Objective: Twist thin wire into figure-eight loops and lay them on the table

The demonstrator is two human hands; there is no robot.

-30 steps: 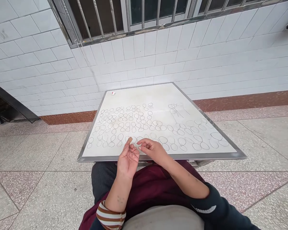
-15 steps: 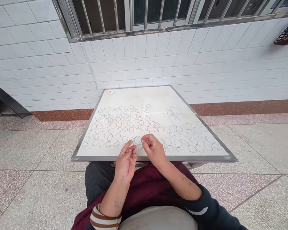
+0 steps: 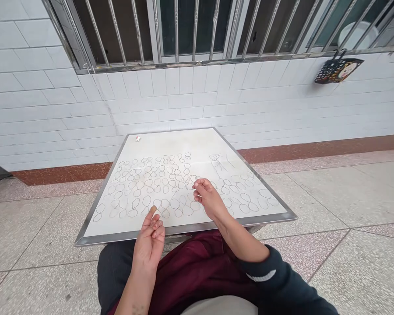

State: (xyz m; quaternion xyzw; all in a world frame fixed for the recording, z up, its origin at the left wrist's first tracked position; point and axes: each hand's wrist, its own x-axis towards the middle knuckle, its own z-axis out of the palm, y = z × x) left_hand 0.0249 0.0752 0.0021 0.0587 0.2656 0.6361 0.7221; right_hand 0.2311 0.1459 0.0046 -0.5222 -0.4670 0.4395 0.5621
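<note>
My right hand is over the near half of a white table, thumb and forefinger pinched together. A thin dark loop shows by those fingertips; whether it is held or lies on the table cannot be made out. Lower and to the left, at the front edge, my left hand is palm up with curled fingers, and a tan wrap covers one fingertip. Anything inside its fingers is too small to name. Rows of thin loops, many paired like figure eights, cover much of the tabletop.
Loose thin strands lie in a tangle toward the right rear of the table. A small red-and-white object is at the far left corner. Behind stands a tiled wall with a barred window; a patterned bag hangs at right.
My hands have moved apart, the left one down and leftward toward my body, the right staying over the table. The camera view has turned up and right, bringing more of the bag into view.
</note>
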